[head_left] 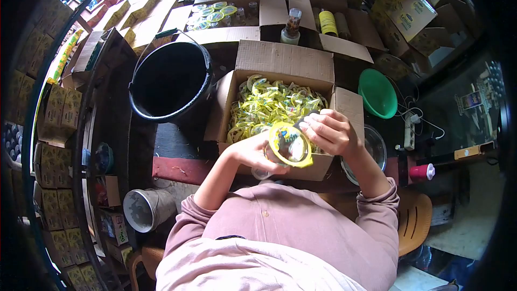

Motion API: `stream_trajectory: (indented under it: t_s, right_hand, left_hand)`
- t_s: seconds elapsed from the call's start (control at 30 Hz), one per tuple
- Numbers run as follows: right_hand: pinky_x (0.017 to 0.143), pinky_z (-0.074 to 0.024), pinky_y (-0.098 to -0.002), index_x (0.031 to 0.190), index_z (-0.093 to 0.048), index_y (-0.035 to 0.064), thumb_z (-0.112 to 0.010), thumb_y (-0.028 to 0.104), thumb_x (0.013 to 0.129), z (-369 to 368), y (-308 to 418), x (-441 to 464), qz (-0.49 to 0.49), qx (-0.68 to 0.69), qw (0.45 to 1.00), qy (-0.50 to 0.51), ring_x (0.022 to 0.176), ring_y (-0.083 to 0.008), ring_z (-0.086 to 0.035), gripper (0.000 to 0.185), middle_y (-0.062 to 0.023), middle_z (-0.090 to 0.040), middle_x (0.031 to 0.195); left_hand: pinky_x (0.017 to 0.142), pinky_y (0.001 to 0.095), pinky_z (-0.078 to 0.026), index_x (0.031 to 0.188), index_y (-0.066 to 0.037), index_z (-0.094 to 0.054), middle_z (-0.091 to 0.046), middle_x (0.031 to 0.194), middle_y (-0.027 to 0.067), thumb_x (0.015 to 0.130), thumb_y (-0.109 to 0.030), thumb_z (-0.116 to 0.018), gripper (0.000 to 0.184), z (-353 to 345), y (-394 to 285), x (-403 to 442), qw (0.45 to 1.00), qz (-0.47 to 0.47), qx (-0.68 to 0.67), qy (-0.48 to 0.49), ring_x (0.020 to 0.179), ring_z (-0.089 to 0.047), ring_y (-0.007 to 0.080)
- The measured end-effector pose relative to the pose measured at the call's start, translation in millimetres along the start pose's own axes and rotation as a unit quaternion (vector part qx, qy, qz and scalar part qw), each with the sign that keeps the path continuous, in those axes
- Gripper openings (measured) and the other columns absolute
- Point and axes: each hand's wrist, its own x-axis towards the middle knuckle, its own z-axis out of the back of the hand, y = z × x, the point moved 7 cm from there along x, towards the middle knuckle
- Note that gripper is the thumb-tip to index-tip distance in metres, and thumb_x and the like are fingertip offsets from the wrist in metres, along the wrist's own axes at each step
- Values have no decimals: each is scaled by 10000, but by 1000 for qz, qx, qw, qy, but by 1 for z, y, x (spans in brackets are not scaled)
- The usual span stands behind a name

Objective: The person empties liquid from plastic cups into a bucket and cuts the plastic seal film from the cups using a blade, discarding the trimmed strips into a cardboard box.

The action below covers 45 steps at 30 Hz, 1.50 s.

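Note:
Over the near side of an open cardboard box, my left hand (257,153) is wrapped round a clear plastic cup (274,153) that is tilted, its yellow-rimmed printed lid (291,144) facing up. My right hand (329,131) is closed in a pinch beside the lid's upper right edge, with something small and dark at the fingertips that I cannot make out. Beneath and beyond both hands, the cardboard box (285,58) is filled with crumpled yellow and clear plastic strips (274,102).
A black bucket (171,81) stands left of the box, a green bowl (378,93) and a glass bowl (377,151) right of it. Behind are a jar (291,24), a box of lidded cups (212,15) and yellow rolls (327,23). A grey bucket (148,209) is lower left.

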Motion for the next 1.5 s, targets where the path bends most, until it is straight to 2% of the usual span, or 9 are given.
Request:
stream_trajectory:
  t_s: [0.1,0.27,0.37,0.43,0.53,0.73,0.93,1.3,1.5]
  right_hand:
    - [638,-469,-282,771,-623,7,-623,78,638,2,0,3,6,8,1000,-14,715,-169,-602,151,-63,-597,759]
    - [628,-468,-285,760,-622,6,-629,84,638,0,0,8,3,27,999,-35,708,-178,-605,145,-71,-601,764]
    - [623,-469,-286,753,-620,6,-629,86,639,-1,0,10,5,31,998,-60,712,-182,-606,140,-73,-602,764]
    - [635,-472,-284,751,-613,20,-627,80,630,-6,-6,7,-12,30,998,-60,704,-164,-592,136,-54,-586,743]
    - [651,-467,-279,754,-606,42,-614,85,617,-14,-14,-2,-42,18,998,-53,658,-127,-548,144,-14,-539,690]
    - [634,-459,-289,719,-574,31,-626,38,589,-16,-25,-9,-51,-18,998,-23,623,-153,-538,141,-30,-533,680]
    - [669,-460,-282,737,-596,38,-609,72,605,-16,-23,-6,-39,-18,999,13,662,-148,-535,137,-23,-527,690]
    - [612,-451,-265,709,-591,49,-617,77,574,-16,-11,-6,-15,3,1000,12,645,-140,-530,140,-13,-511,665]
    - [632,-454,-271,733,-610,46,-618,78,581,-5,-14,-3,-64,7,998,6,638,-136,-526,155,-12,-514,667]
  left_hand:
    - [631,227,-452,875,-41,-558,-586,764,10,643,-117,-688,277,-7,8,5,995,5,-53,79,705,-538,83]
    - [592,248,-417,1070,80,-419,-549,859,161,531,-103,-707,637,-15,21,8,938,0,-283,200,666,-536,196]
    - [486,280,-437,1110,97,-367,-517,822,172,556,-185,-742,726,-28,20,5,823,-35,-474,310,608,-536,218]
    - [455,299,-462,1116,101,-339,-503,793,203,587,-269,-741,761,-18,17,8,881,-27,-441,167,565,-544,216]
    - [534,322,-509,1162,81,-327,-504,861,232,610,-281,-739,778,1,16,9,912,1,-397,106,640,-583,259]
    - [913,320,-377,1240,24,-345,-470,1174,121,708,-80,-597,598,42,5,-3,982,-29,-184,-8,1042,-483,175]
    - [750,230,-410,1054,-4,-501,-539,903,40,691,-127,-658,415,41,-11,-3,995,-19,-44,-85,841,-504,101]
    - [662,209,-435,1028,-40,-476,-556,855,15,617,-83,-736,488,29,-6,5,998,20,42,-32,739,-526,68]
    - [724,238,-431,959,-38,-540,-559,851,3,632,-122,-731,387,30,-43,2,984,-79,138,-81,772,-501,82]
